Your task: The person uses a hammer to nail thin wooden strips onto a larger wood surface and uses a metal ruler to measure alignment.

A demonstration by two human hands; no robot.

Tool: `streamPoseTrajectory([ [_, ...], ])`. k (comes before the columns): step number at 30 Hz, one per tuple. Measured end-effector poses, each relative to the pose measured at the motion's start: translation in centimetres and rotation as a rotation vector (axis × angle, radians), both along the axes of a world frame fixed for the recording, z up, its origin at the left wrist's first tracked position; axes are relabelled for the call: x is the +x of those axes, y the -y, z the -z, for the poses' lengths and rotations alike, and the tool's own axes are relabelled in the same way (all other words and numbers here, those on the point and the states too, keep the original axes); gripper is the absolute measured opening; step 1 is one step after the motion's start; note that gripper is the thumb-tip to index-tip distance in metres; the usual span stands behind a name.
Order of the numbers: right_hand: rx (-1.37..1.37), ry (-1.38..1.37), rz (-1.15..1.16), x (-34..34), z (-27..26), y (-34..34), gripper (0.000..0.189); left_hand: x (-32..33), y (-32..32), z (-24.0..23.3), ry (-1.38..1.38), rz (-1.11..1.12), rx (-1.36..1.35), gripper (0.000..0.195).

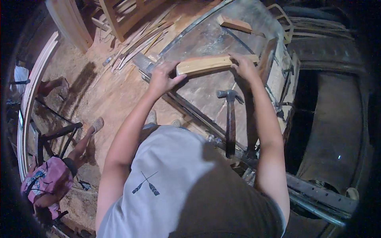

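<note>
A short wooden block (pixel 205 65) is held across the metal top of a work table (pixel 202 89). My left hand (pixel 163 74) grips its left end, with the thumb along the near edge. Toward the right end, my right hand (pixel 242 65) has its fingers over the top and near edge of the same block. Nearer to me lies a claw hammer (pixel 230 119), its head pointing away and its handle reaching over the table's near edge. A second wood piece (pixel 235 23) rests at the far side of the table.
Thin wood strips (pixel 143 44) lie on the sawdust-covered floor (pixel 89 98). A wooden frame (pixel 116 20) stands at the upper left. Long curved boards (pixel 29 95) run down the left side, near a person in pink (pixel 49 184). A metal rail (pixel 318 205) extends at lower right.
</note>
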State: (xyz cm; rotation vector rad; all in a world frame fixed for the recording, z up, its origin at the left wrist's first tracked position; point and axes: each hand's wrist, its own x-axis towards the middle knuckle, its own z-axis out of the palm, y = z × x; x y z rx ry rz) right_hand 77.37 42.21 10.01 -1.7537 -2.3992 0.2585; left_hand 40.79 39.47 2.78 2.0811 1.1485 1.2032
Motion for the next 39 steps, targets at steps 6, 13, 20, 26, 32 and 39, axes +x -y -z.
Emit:
streamPoseTrajectory([
  [6,-0.005,0.027,0.049,0.0,0.2,0.1,0.048,-0.1,0.0,-0.2,-0.031,0.015,-0.049,0.051],
  [13,-0.065,0.042,0.144,-1.4,-1.5,0.6,0.043,0.3,-0.6,0.0,0.017,0.028,-0.025,0.051],
  [20,0.063,-0.254,0.553,-5.5,-2.0,12.9,0.034,-2.1,-1.0,-5.1,0.184,-0.06,-0.588,0.024],
  [26,-0.026,0.005,0.773,-9.1,1.1,25.4,0.058,-0.6,-2.4,-10.1,-0.105,0.063,-0.366,0.032],
  [32,-0.024,-0.022,0.877,-10.0,1.8,28.9,0.052,0.8,-6.5,-8.2,0.128,0.087,-0.606,0.033],
  [39,-0.486,-0.619,0.96,-8.8,2.7,28.6,0.037,3.2,-5.2,-7.4,0.211,0.372,-0.597,0.041],
])
